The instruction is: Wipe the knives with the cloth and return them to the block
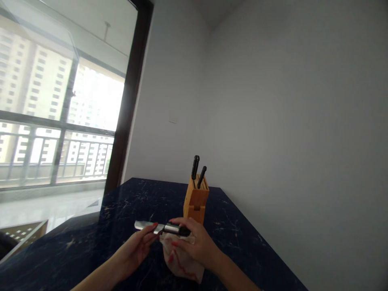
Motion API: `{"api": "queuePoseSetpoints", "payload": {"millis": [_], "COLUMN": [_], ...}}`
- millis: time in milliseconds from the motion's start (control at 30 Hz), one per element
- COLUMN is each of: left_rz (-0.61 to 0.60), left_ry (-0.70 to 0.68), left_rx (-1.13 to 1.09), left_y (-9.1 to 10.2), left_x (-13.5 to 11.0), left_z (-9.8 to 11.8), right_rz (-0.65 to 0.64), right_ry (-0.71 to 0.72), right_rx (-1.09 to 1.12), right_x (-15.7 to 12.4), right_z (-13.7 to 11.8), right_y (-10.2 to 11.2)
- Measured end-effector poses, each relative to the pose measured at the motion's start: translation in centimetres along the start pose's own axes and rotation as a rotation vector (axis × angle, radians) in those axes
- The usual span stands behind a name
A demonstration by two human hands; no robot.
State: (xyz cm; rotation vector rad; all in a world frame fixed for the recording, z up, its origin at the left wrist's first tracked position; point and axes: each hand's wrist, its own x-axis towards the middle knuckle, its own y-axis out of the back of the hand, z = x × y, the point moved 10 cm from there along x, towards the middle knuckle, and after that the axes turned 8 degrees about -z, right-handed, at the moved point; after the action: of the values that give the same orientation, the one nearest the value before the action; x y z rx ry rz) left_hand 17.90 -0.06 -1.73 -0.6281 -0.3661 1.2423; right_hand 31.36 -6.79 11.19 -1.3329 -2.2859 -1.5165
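Observation:
A knife (172, 228) with a black and silver handle lies level between my two hands above the table, its blade pointing left. My left hand (138, 249) is closed, pinching the blade between thumb and fingers. At the handle end my right hand (197, 241) is closed around the handle. It also grips a pale cloth (184, 260) with a red line on it, which hangs down below the knife. Just beyond my right hand stands a wooden knife block (196, 198). Two black-handled knives (195, 167) stick up from its slots.
The dark blue marbled table (133, 206) reaches to the wall (287, 133) behind and on the right. A large glazed door with a dark frame (129, 93) stands on the left. At lower left is a perforated light-coloured object (26, 232).

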Motion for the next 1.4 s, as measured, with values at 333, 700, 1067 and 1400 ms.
{"api": "queuePoseSetpoints", "payload": {"millis": [333,700,1067,1400], "left_rz": [-0.423,-0.413,-0.350,-0.347], "left_ry": [0.246,0.204,0.205,0.196], "left_rx": [0.031,0.194,0.184,0.214], "left_y": [-6.5,-5.0,-4.4,-3.9], "left_x": [-3.9,-2.3,-2.5,-2.0], "left_z": [0.7,-2.0,-0.6,-1.0], "right_rz": [0.706,1.227,1.176,1.096], "right_ry": [-0.092,0.083,-0.020,-0.032], "right_rx": [0.411,-0.117,-0.263,-0.346], "right_x": [-2.3,-4.9,-2.8,-1.7], "right_z": [1.0,-3.0,-2.6,-3.7], "right_y": [11.0,27.4,27.9,27.3]}}
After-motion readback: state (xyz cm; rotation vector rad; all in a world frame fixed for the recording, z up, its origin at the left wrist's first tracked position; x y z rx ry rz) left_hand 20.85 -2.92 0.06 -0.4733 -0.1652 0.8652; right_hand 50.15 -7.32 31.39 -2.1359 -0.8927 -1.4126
